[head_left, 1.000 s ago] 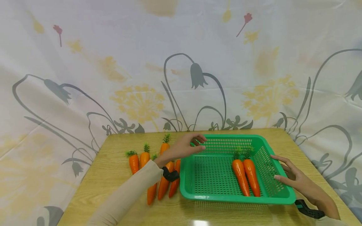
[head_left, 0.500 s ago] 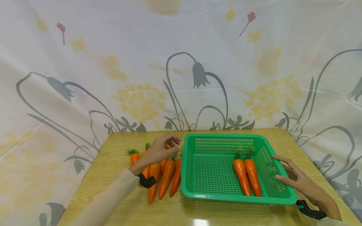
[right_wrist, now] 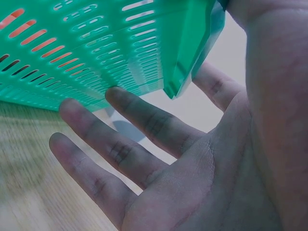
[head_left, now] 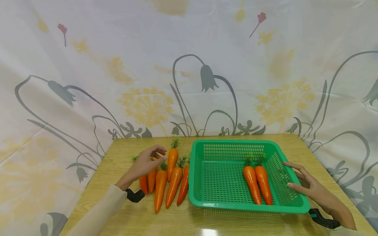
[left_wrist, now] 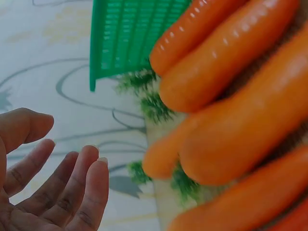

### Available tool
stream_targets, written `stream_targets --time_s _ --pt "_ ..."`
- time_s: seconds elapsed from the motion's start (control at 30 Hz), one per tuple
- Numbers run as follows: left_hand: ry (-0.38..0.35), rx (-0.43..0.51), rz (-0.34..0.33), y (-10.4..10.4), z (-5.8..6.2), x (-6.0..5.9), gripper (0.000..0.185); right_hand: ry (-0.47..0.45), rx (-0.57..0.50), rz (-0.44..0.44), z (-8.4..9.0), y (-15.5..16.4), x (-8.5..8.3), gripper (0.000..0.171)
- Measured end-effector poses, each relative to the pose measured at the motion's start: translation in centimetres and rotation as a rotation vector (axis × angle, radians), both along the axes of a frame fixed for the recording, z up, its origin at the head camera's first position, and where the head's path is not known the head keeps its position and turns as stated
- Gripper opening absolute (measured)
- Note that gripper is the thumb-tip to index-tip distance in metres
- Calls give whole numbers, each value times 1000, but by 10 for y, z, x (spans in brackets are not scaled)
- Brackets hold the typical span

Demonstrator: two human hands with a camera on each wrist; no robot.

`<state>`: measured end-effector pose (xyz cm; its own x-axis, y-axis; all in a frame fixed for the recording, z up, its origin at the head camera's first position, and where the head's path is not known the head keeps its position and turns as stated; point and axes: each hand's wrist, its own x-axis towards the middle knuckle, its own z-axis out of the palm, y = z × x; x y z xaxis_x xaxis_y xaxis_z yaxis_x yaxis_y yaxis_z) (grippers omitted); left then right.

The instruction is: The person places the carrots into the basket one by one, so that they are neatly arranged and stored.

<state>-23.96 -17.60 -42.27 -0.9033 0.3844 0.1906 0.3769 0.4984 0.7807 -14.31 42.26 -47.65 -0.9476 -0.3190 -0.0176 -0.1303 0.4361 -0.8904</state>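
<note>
My left hand [head_left: 146,162] hovers over the leftmost carrots with nothing in it, its fingers loosely bent in the left wrist view. Close by its fingertips stands the upper end of a carrot [head_left: 172,160] with a green tuft. Several more orange carrots [head_left: 160,190] lie side by side left of the green basket [head_left: 236,207]. Two carrots [head_left: 252,183] lie inside the basket toward its right side. My right hand [head_left: 310,188] rests at the basket's right rim, thumb and index finger over the edge. Below the rim, its other fingers [right_wrist: 149,120] extend nearly straight along the slotted outer wall.
The wooden table [head_left: 97,193] ends at a flower-patterned cloth [head_left: 147,65] behind it. One slim carrot [head_left: 183,186] lies right against the basket's left side. Black bands [head_left: 324,219] circle both wrists.
My left hand has moved left from over the basket's left rim to over the leftmost carrots, uncovering those next to the basket. The right hand stays at the rim.
</note>
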Motion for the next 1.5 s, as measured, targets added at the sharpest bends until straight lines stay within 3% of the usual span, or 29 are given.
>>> stream_targets --time_s 0.5,0.93,1.13,1.5 --pt "10 -79 194 -62 -32 5 31 9 32 -20 -4 4 -1 72" --pt "0 -170 305 -84 -48 -1 32 -8 1 -6 0 1 -2 74" --pt "-39 -219 316 -89 -57 -4 42 -5 15 -9 0 0 -2 73" --pt "-133 -176 259 -85 -60 -7 48 -11 -11 -2 -1 1 -2 73"
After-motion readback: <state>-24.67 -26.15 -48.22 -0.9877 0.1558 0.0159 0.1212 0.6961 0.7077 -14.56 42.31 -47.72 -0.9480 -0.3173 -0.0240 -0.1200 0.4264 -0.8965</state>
